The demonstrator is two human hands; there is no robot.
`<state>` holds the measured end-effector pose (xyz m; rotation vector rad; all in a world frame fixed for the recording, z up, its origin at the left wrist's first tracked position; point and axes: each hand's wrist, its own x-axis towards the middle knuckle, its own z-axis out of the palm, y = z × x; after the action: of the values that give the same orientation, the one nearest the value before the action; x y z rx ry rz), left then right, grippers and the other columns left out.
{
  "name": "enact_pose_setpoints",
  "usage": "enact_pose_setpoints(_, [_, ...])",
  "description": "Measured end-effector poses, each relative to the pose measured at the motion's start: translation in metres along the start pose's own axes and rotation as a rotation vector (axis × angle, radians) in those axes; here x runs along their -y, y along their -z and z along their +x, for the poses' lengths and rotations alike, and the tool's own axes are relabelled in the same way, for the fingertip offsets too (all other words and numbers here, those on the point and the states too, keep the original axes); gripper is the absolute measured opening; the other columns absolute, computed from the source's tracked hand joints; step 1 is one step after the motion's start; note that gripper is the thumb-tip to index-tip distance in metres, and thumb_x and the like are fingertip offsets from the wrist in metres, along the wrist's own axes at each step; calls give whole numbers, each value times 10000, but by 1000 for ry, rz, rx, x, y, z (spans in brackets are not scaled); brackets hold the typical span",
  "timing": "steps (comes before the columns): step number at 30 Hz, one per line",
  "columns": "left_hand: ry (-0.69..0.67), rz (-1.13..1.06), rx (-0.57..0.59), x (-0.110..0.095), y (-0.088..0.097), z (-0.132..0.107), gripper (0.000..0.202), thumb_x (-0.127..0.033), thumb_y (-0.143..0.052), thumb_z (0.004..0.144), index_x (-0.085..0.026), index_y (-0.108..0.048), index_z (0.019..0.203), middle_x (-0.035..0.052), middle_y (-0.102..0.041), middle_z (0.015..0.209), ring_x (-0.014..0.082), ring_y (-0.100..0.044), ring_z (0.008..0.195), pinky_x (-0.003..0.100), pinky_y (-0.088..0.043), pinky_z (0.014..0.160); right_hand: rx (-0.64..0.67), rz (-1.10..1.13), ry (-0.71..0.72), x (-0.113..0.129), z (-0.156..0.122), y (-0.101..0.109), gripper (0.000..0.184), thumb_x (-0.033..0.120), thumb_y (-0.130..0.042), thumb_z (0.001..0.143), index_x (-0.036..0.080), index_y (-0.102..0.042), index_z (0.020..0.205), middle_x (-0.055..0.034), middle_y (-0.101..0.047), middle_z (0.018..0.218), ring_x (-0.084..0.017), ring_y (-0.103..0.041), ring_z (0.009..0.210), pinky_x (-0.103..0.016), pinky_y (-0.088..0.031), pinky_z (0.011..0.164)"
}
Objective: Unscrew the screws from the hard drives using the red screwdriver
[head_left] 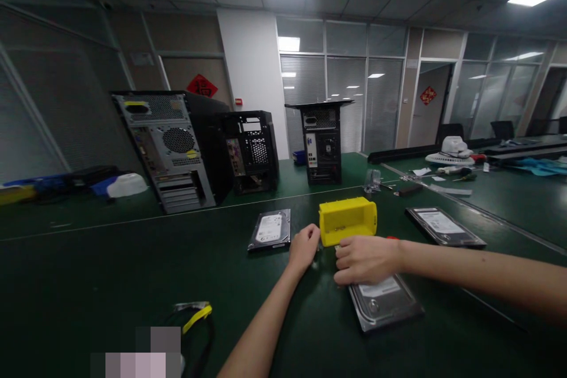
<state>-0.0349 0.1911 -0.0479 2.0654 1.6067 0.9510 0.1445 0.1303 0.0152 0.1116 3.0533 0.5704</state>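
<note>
My left hand [305,247] rests beside the left end of a yellow plastic bin [349,204], its fingers curled in. Whatever it may hold is hidden. The bin lies with its opening towards me, and a few tiny bits show inside. My right hand [365,260] is closed just in front of the bin, over the far end of a hard drive [392,304]. Its fingertips are turned away, so their contents cannot be made out. A second hard drive [270,228] lies left of my left hand, and a third hard drive [444,226] lies beyond my right forearm.
Three computer cases, a large tower [177,153], an open black case [250,150] and another tower [322,142], stand along the back. A yellow-and-black strap-like item [197,316] lies front left. Tools and scraps, including a dark-handled screwdriver [467,177], lie back right on the green table [133,271].
</note>
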Motion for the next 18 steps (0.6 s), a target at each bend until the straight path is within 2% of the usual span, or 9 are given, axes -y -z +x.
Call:
enact_pose_setpoints(3, [-6,-4,3,1,0,0,316,-360,-298,831,-193,-454,613,-23,-506,562,121,-497,575,191,-292,525,25,32,-68,5,0,4,194,254,-368,872,161,-538,888,-55,-617,738,-161,-499,702,-304,-321,659])
enact_pose_setpoints(5, [-9,-7,14,2,0,0,321,-367,-292,835,-194,-456,619,-24,-506,551,122,-499,571,191,-289,522,35,59,-164,11,1,6,223,273,-355,875,161,-548,867,-54,-614,701,-166,-518,695,-308,-337,658])
enact_pose_setpoints(8, [-16,-12,23,3,0,-1,331,-372,-281,842,-194,-460,627,-24,-510,542,124,-504,569,191,-291,521,36,83,-383,25,7,6,266,307,-340,881,162,-563,874,-68,-621,707,-183,-555,696,-320,-371,650])
enact_pose_setpoints(12, [1,4,17,1,1,-2,334,-373,-291,838,-191,-475,626,-17,-522,555,127,-509,575,193,-295,522,83,79,-666,40,19,1,197,257,-417,840,147,-577,878,-119,-638,800,-239,-598,744,-367,-417,649])
enact_pose_setpoints(14, [20,14,20,-1,1,-3,327,-368,-301,834,-192,-485,628,-14,-528,556,131,-512,576,196,-295,519,136,99,-724,44,24,1,165,232,-476,803,142,-579,895,-132,-645,817,-260,-610,754,-385,-432,648])
enact_pose_setpoints(18, [37,22,27,-3,1,-5,315,-355,-313,831,-196,-509,643,-12,-544,561,138,-522,584,199,-299,519,258,147,-717,45,29,6,208,235,-569,740,126,-579,916,-155,-656,813,-267,-624,716,-392,-445,646])
